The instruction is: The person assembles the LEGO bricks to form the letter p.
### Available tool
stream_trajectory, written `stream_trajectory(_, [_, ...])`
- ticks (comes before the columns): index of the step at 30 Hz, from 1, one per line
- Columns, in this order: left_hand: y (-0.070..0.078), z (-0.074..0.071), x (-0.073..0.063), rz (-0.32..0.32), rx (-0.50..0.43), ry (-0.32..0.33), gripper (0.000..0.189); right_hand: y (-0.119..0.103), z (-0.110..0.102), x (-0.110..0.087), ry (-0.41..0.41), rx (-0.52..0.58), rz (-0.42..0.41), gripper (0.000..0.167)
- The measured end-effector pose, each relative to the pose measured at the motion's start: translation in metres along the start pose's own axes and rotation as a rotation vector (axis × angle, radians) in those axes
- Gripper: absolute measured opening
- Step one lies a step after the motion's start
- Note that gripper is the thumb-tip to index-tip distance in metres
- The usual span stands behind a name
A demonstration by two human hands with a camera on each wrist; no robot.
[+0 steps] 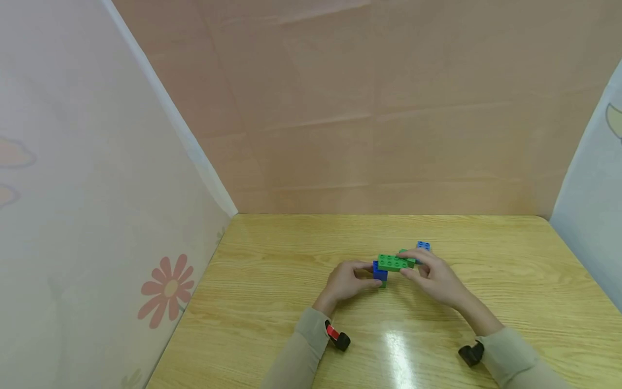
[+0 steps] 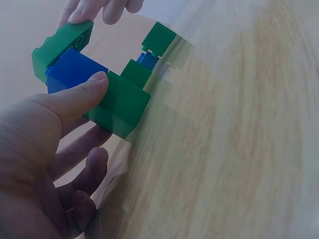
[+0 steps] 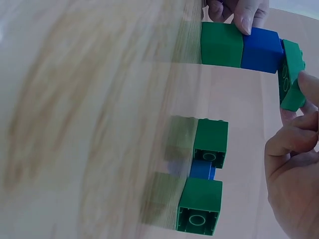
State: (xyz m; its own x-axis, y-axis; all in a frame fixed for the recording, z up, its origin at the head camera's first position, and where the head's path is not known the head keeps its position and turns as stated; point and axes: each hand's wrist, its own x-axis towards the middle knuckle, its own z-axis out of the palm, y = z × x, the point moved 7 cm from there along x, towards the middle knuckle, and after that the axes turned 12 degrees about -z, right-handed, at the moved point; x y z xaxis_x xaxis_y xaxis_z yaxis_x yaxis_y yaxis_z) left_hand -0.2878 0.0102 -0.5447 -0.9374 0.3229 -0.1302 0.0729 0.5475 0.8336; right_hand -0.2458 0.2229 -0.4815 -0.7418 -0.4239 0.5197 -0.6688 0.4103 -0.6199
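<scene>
A blue block (image 1: 380,272) stands on a green block (image 3: 222,45), the two stacked upright on the table. My left hand (image 1: 347,281) grips this stack from the side, its thumb near the seam between the blocks in the left wrist view. Above, a long, flat green brick (image 1: 392,263) has one end over the blue block, and its other end juts out to the right. My right hand (image 1: 434,276) pinches that jutting end. Its hollow underside shows in the right wrist view. Whether the brick is fully pressed down, I cannot tell.
Beyond the stack, near my right hand, two green blocks (image 3: 212,139) (image 3: 199,201) stand on the wooden table (image 1: 272,254) with a lower blue brick (image 3: 201,169) between them. A fabric wall rises behind the table's far edge, and others stand at both sides.
</scene>
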Motion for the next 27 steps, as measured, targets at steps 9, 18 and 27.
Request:
stream_trajectory(9, [0.002, 0.000, -0.001, -0.007, 0.004, 0.003, 0.041, -0.003, 0.005, 0.005, -0.012, -0.009, -0.024, 0.035])
stream_trajectory(18, [0.003, -0.001, -0.002, -0.021, 0.020, 0.008, 0.042, -0.013, 0.006, 0.014, -0.062, -0.075, -0.096, 0.033])
stream_trajectory(27, [0.002, -0.002, -0.002, -0.043, 0.033, 0.008, 0.044, -0.025, 0.006, 0.018, -0.093, -0.199, -0.180, 0.035])
